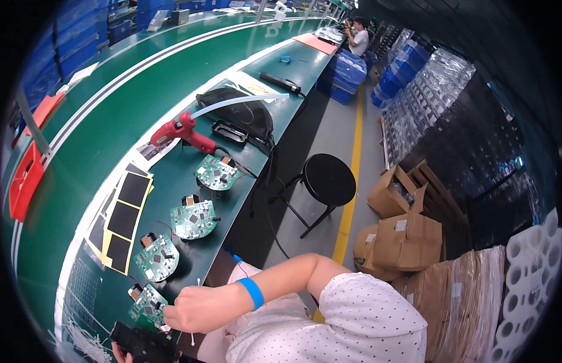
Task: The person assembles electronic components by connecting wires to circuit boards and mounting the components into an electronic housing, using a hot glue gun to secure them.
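Stool [328, 176] beside circuit-board [193, 219] bench [111, 133]

Your round green circuit boards [193, 219] lie on the dark green surface [111, 130]; red plastic glue gun [183, 132]; your blue wristband [253, 293].

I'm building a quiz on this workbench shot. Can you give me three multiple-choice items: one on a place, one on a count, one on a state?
1. Where does the red glue gun lie?
A. on the stool
B. on the green bench beyond the boards
C. in a cardboard box

2. How many round green circuit boards lie in the row?
A. two
B. four
C. seven

3. What is on the right hand's wrist?
A. a blue wristband
B. a watch
C. nothing

B: it lies on the green bench, past the farthest board.
B: four boards lie along the bench edge.
A: a blue band circles the wrist.
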Demonstrator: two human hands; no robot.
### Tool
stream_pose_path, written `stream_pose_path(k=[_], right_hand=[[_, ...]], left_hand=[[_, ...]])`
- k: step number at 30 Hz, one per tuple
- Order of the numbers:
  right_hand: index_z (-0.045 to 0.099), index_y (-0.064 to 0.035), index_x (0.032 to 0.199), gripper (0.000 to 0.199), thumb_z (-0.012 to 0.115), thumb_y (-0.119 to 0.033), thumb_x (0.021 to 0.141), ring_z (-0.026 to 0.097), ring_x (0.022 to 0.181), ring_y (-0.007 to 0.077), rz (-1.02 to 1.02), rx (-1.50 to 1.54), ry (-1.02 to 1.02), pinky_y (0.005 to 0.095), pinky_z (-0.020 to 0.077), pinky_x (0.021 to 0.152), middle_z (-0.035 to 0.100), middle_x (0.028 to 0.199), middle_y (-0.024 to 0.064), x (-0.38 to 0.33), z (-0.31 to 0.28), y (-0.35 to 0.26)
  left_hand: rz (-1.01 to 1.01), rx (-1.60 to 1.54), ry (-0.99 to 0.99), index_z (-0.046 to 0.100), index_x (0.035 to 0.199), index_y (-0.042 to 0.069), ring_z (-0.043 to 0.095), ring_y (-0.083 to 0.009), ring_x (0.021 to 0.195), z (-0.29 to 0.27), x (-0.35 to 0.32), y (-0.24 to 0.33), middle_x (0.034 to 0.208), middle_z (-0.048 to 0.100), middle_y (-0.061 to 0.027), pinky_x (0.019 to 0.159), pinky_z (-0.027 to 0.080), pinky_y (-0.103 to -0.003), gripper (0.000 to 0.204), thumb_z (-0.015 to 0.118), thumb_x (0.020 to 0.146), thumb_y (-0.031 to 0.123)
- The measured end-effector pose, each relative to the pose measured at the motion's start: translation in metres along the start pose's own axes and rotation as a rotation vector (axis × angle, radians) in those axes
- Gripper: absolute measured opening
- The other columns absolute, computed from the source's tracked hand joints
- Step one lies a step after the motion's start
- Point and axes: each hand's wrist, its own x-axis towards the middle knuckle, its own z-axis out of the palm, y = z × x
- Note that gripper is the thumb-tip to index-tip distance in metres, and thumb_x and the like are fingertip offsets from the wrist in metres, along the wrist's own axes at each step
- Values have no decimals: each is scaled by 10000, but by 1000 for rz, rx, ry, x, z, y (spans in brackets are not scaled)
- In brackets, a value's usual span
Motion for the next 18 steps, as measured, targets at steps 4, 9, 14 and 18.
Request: stream_pose_path(k=[4, 9, 14, 18], right_hand=[[531, 52, 846, 225, 516, -107, 686, 514, 501, 171, -66, -6, 90, 294, 393, 403, 453, 637, 68, 1, 11, 3], [537, 19, 952, 311, 558, -61, 652, 529, 490, 158, -26, 11, 119, 275, 413, 397, 483, 586, 31, -14, -5, 18], [568, -15, 862, 246, 592, -13, 618, 519, 477, 151, 31, 138, -23, 275, 380, 393, 480, 542, 35, -10, -4, 7], [587, -27, 673, 32, 615, -15, 684, 503, 438, 141, 219, 698, -22, 246, 346, 390, 526, 521, 62, 1, -17, 8]], left_hand=[[-12, 271, -83, 410, 1115, 42, 431, -388, 1096, -27, -20, -8, 1209, 406, -249, 926, 358, -494, 673, 773, 554, 117], [-196, 67, 84, 472, 1066, 74, 452, -353, 1085, 3, -30, -12, 1234, 393, -220, 922, 382, -456, 258, 372, 842, 153], [-24, 289, 77, 384, 1014, 80, 460, -347, 1072, -13, -29, -8, 1202, 376, -196, 892, 431, -428, 284, 557, 790, 75], [-79, 83, 212, 378, 1022, 99, 456, -349, 1069, -18, -36, -7, 1205, 365, -168, 885, 439, -435, 326, 579, 767, 68]])
